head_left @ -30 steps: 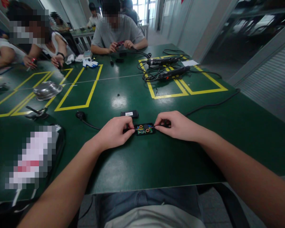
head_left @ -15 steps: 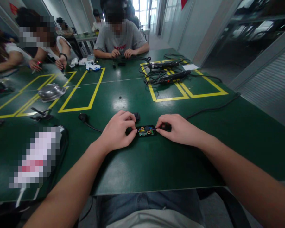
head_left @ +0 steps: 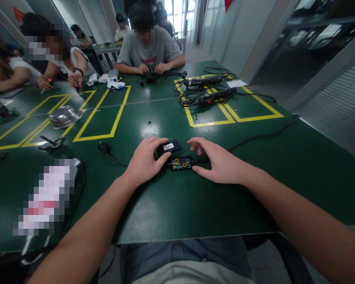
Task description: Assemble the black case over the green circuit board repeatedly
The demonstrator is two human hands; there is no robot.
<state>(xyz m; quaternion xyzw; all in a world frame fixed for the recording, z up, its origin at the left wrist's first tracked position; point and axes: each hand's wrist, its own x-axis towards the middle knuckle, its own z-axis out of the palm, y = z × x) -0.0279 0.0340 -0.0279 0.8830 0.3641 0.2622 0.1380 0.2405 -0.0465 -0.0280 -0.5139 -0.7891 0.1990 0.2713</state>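
A small open black casing [head_left: 182, 169] lies on the green table, with a circuit board [head_left: 177, 165] and copper coils showing inside. Black cables run out of its two ends. Just behind it is a black cover [head_left: 176, 146] with a white label. My left hand [head_left: 146, 161] has its thumb and fingers around the cover's left part, with the far fingertips partly hidden. To the right of the casing, my right hand [head_left: 217, 161] is open, fingers spread over the right cable; its thumb tip is close to the casing's right end.
A power plug [head_left: 104, 147] lies left of my hands. Two black corded tools [head_left: 217, 94] rest beyond, inside yellow tape outlines. A metal bowl [head_left: 65, 116], a dark clamp-like object [head_left: 51, 144] and a bag [head_left: 44, 197] are on the left. Co-workers sit across the table.
Both hands have let go of the casing's ends. My right hand has opened and its fingers have lifted. The cover has shifted right, its label now in sight beside my left hand.
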